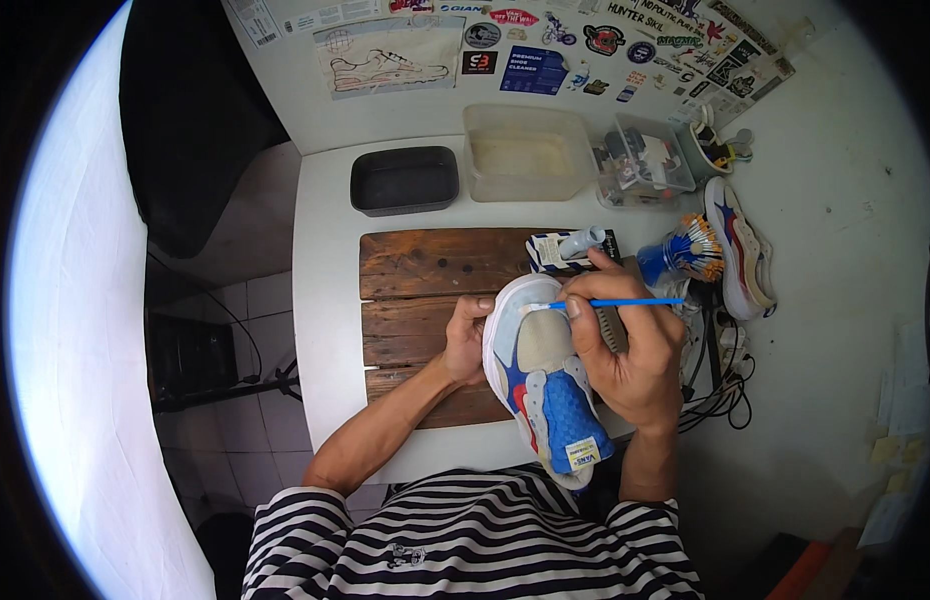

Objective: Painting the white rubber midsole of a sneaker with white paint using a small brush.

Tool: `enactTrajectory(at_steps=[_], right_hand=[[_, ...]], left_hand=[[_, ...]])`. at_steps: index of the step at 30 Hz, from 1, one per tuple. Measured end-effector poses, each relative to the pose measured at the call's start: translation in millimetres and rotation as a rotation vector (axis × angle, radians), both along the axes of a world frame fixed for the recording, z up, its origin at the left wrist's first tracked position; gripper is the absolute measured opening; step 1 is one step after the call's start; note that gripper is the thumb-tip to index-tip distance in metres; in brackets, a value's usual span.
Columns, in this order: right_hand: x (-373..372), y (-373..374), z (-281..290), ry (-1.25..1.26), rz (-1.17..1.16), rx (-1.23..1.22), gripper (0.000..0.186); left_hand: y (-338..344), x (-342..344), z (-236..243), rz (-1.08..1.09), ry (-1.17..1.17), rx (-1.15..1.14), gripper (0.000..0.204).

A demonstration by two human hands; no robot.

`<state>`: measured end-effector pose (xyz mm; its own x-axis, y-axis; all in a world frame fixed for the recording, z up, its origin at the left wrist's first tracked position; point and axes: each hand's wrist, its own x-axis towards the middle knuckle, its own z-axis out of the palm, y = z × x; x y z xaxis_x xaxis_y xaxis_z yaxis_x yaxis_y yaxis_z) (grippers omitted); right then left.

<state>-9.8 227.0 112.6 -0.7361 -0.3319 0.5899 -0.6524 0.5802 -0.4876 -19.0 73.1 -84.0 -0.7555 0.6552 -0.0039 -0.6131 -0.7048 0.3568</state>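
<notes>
A sneaker with a blue woven tongue, beige toe and white sole is held up over the near edge of the table, its toe pointing away from me. My left hand is closed around the left side of the toe, thumb up against the sole edge. In my right hand, fingers and thumb pinch a thin brush with a blue handle. The brush lies nearly level, and its tip meets the light grey front of the toe. The right fingers hide part of the shoe's right side.
Beneath the shoe lies a brown slatted wooden board. Behind it stand a black tray, a clear plastic bin and a clear box of small items. A small bottle, cotton swabs, another sneaker and cables are nearby.
</notes>
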Motion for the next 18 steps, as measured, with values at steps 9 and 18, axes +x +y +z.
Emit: enactTrajectory(at_steps=[9,18], right_hand=[[7.7,-7.7,5.0,0.059,0.016,0.012,0.014],[11.0,-9.0,6.8,0.101,-0.046,0.08,0.019]], left_hand=[[2.5,2.7,-2.3,0.006,0.014,0.008,0.071],[1.7,-0.6,-7.1,-0.013,0.018,0.043,0.069]])
